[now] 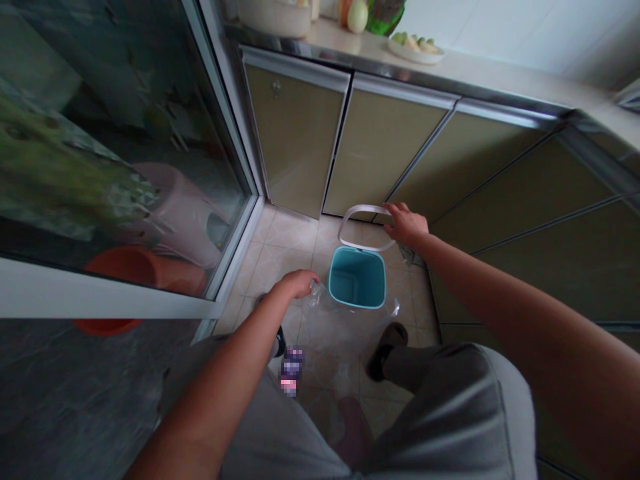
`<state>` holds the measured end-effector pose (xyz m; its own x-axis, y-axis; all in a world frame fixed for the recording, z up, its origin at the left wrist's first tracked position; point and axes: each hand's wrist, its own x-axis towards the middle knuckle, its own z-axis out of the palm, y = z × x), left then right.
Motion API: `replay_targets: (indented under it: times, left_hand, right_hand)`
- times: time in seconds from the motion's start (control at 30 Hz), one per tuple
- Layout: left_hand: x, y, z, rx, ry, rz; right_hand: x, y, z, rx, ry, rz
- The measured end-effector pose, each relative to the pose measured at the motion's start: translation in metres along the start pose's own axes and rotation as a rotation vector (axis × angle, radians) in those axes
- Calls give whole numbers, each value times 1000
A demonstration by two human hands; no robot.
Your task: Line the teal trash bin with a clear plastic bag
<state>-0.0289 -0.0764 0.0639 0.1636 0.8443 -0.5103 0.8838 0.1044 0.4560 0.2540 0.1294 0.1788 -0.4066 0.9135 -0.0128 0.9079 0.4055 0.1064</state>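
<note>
A teal trash bin (357, 303) stands upright on the tiled floor in front of me, its inside bare. My right hand (407, 225) is closed around the right side of a pale rounded-square rim ring (345, 230), which tilts up behind the bin's far edge. Beside the bin's left wall, my left hand (299, 283) is closed on a clear plastic bag (317, 293). That bag spreads over the floor on the near side of the bin, and its outline is hard to follow.
Cabinet doors (390, 140) rise behind the bin, under a counter (475, 73) bearing a plate of food (415, 48). A sliding glass door (240, 147) stands at left, with an orange tub (120, 267) beyond. A blurred-out item (292, 371) lies near my left foot.
</note>
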Motion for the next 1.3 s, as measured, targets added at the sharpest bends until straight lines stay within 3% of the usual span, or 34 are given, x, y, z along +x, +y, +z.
replay_targets:
  times: [0.33, 0.47, 0.57, 0.67, 0.77, 0.83, 0.9, 1.1, 1.2, 1.3]
  left_hand:
    - [4, -4, 5, -57, 8, 15]
    - [3, -3, 4, -46, -6, 3]
    - [2, -2, 3, -54, -14, 9]
    - [3, 0, 5, -88, 10, 16]
    - [6, 0, 11, -116, 42, 14]
    - [10, 1, 16, -159, 63, 1]
    - [14, 2, 21, -206, 89, -13]
    - [17, 8, 40, -439, 172, -96]
    - [9, 13, 47, -572, 111, -243]
    - [-4, 16, 47, -568, 83, -402]
  right_hand:
    - [-7, 6, -6, 54, 39, 13]
    - [-48, 0, 4, 187, 163, 65]
    - [-100, -7, 34, 335, 207, 189]
    - [-148, -8, 74, 408, 145, 413]
    - [-177, -3, 105, 420, -135, 596]
    - [-185, 1, 117, 432, -399, 583]
    - [-189, 4, 125, 428, -555, 520]
    - [-203, 11, 152, 435, -485, 544]
    - [-209, 15, 161, 649, -444, 585]
    - [-217, 17, 160, 951, -329, 591]
